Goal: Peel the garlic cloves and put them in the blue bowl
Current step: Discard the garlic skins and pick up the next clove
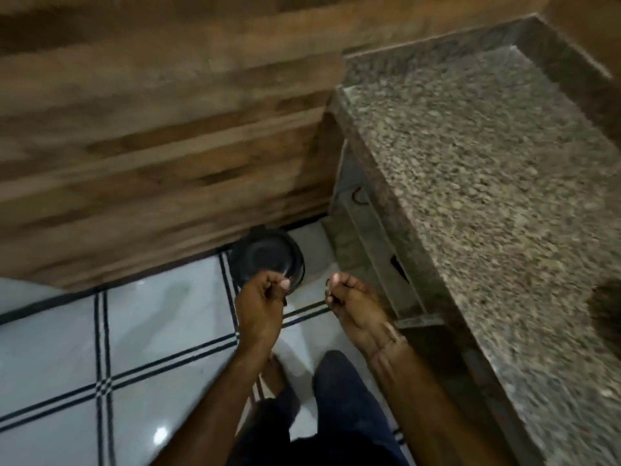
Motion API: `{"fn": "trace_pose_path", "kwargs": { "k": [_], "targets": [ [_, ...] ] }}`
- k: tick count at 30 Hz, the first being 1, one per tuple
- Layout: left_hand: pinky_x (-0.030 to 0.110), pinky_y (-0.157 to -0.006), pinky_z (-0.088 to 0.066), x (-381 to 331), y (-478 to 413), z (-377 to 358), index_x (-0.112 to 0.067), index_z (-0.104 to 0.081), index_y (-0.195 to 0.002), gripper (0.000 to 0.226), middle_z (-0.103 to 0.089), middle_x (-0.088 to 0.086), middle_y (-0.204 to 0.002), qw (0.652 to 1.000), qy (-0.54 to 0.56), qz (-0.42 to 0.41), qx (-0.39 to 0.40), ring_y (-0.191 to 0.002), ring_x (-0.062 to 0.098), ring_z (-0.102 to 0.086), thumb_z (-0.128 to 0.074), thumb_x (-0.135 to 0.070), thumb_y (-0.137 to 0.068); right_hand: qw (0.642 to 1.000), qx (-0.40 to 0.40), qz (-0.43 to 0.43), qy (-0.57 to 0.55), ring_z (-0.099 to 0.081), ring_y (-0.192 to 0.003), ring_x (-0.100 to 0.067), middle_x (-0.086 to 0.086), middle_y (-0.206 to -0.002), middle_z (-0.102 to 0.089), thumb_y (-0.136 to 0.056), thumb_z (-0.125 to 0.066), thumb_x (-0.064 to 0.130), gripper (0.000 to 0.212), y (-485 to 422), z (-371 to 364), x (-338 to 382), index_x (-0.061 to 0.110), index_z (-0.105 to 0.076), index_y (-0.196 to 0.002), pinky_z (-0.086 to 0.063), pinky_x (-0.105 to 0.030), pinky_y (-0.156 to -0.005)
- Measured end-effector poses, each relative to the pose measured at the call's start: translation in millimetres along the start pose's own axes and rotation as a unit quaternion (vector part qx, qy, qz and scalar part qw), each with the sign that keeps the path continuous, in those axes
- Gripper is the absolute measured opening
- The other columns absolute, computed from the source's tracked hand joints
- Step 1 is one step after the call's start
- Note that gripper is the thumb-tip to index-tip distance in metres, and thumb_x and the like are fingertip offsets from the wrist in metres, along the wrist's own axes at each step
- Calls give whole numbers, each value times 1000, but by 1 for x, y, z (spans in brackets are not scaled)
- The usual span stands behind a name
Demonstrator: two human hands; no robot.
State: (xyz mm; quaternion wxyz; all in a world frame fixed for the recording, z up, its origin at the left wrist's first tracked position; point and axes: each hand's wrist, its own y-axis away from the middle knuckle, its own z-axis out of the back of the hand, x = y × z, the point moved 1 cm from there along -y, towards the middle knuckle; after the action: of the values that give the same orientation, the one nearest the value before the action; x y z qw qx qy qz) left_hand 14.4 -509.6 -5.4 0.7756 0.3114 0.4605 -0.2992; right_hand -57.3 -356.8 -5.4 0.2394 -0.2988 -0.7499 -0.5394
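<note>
No garlic cloves and no blue bowl are in view. I stand looking down at the floor. My left hand (260, 299) hovers over the near rim of a black round bin (267, 255) on the floor, fingers curled and fingertips bunched against the thumb. My right hand (351, 302) is just right of the bin, palm up, fingers curled inward. The frame is blurred, and I see nothing held in either hand.
The bin stands against a wood-panelled wall (151, 146). A speckled granite counter (487, 179) runs along the right, with a blurred dark object (606, 309) at its right edge. White floor tiles (161, 317) with black lines lie below; my legs and a bare foot (277, 375) show underneath.
</note>
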Motion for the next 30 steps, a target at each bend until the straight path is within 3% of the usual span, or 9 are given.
{"fn": "trace_pose_path", "kwargs": {
  "k": [3, 7, 14, 18, 21, 24, 26, 28, 30],
  "targets": [
    [8, -73, -47, 17, -34, 24, -15, -72, -86, 12, -74, -2, -84, 999, 6, 31, -34, -82, 13, -68, -70, -7, -95, 999, 3, -26, 18, -53, -56, -10, -6, -69, -56, -103, -55, -3, 26, -29, -34, -4, 8, -61, -81, -52, -19, -58],
    [2, -72, -43, 35, -75, 43, -14, -73, -89, 9, -74, -5, -86, 997, 8, 57, -54, -83, 3, -68, -71, -9, -95, 997, 1, -60, 42, -53, -58, -11, -3, -67, -59, -104, -55, -1, 26, -75, -72, -11, 8, -64, -81, -53, -19, -57],
    [28, -68, -49, 100, -136, 43, -17, -69, -80, 19, -67, -4, -73, 979, 26, 203, -20, -73, 14, -63, -68, -17, -99, 984, -14, -172, 47, -56, -63, -16, -10, -71, -61, -101, -58, -3, 19, -166, -106, -55, 4, -67, -86, -56, -24, -58],
    [23, -52, -44, 183, -175, 7, -8, -70, -84, 14, -59, 2, -64, 904, 135, 405, -4, -61, 16, -51, -70, -13, -97, 974, -22, -225, 23, -55, -55, -13, -11, -71, -54, -101, -56, -3, 23, -245, -98, -118, 4, -60, -80, -53, -23, -58],
    [30, -65, -48, 246, -217, -34, -8, -68, -82, 21, -59, 6, -69, 846, 173, 504, -26, -63, 20, -52, -69, -20, -100, 968, -53, -245, 11, -58, -52, -10, -7, -66, -58, -94, -64, 2, 11, -312, -90, -167, 2, -61, -83, -53, -20, -52],
    [27, -73, -50, 307, -265, -75, -6, -68, -110, 13, -62, 2, -87, 819, 236, 522, -16, -76, 14, -59, -63, -16, -102, 963, -92, -252, 25, -64, -69, -13, -6, -77, -68, -99, -65, 1, 10, -380, -86, -204, 4, -72, -93, -58, -20, -58],
    [22, -67, -47, 336, -289, -96, 1, -57, -138, 38, -57, 0, -89, 812, 250, 527, -1, -76, 10, -54, -61, -14, -103, 959, -115, -259, 21, -62, -74, -16, -8, -79, -67, -101, -62, 0, 10, -419, -82, -224, 1, -72, -101, -58, -22, -60],
    [17, -57, -46, 358, -303, -114, 7, -51, -142, 40, -55, 3, -89, 813, 252, 525, -11, -71, 10, -49, -55, -10, -106, 956, -129, -262, 13, -59, -70, -19, -12, -81, -61, -105, -55, 0, 20, -452, -77, -241, -12, -66, -116, -56, -24, -56],
    [15, -49, -45, 380, -312, -126, 6, -61, -123, 23, -58, 8, -98, 797, 282, 532, -41, -70, 11, -49, -48, -3, -108, 956, -130, -261, 23, -62, -75, -21, -13, -91, -62, -109, -51, 8, 23, -473, -71, -254, -8, -63, -120, -57, -31, -63]
  ]
}}
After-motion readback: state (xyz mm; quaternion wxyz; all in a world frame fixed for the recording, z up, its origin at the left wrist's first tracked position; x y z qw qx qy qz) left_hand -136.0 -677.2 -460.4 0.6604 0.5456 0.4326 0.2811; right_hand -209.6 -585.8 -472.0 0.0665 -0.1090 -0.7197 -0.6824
